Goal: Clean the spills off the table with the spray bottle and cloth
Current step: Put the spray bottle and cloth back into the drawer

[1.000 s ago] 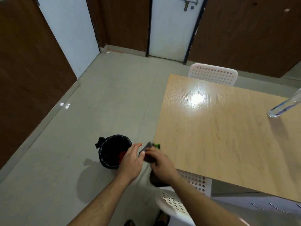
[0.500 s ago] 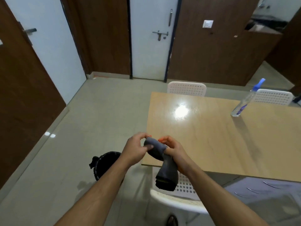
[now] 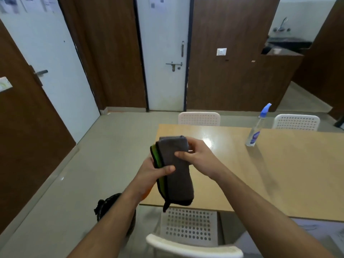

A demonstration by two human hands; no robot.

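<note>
left hand (image 3: 155,171) grips cloth (image 3: 175,172) low | cloth now raised upright, folded, no longer drooping, over table (image 3: 279,174) edge | right hand (image 3: 197,155) pinches its middle | bottle (image 3: 256,127) far right, untouched | likely wiping next, spills not visible

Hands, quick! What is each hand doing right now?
Left hand: closed on the cloth, thumb across its front.
Right hand: also closed on the cloth, fingers pinching its upper part.

Both hands, left hand (image 3: 151,170) and right hand (image 3: 198,155), grip folded cloth (image 3: 176,175) above table (image 3: 279,174); spray bottle (image 3: 256,129) upright.
</note>
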